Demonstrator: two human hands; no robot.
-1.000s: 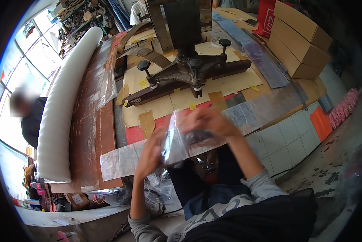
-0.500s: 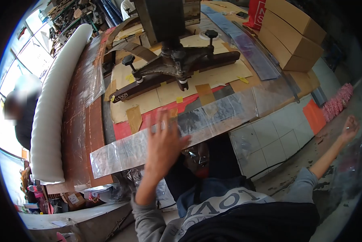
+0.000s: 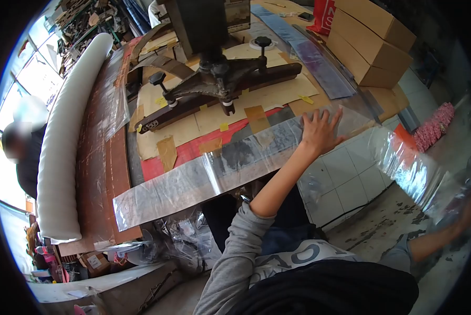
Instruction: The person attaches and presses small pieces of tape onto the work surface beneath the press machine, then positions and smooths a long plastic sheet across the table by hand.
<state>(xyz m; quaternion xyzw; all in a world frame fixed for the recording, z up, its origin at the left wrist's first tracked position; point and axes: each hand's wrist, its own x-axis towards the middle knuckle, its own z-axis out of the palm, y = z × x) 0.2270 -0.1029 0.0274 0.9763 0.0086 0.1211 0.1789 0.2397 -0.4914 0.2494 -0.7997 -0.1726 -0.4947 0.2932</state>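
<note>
A long strip of clear plastic film (image 3: 188,184) lies along the front edge of the worktable, wrinkled and shiny. My left hand (image 3: 319,132) presses flat on its right part, fingers spread. At the far right, my right hand (image 3: 469,212) is blurred and partly in shadow; a clear plastic sheet (image 3: 416,176) runs from the table's end down to it, and the hand appears closed on that sheet. Beyond the strip stands a dark metal press head (image 3: 219,86) with black knobs and a long bar, over beige boards (image 3: 193,128) with tape pieces.
A white foam roll (image 3: 62,142) lies along the left side, beside a brown board (image 3: 101,178). Cardboard boxes (image 3: 372,44) are stacked at the back right. A pink fluffy duster (image 3: 434,127) is beyond the table's right end. Another person (image 3: 28,152) is at the far left.
My left hand has moved right along the strip and now lies on it. My right hand has moved down and outward, and a shiny sheet now spans between the table's end and it.
</note>
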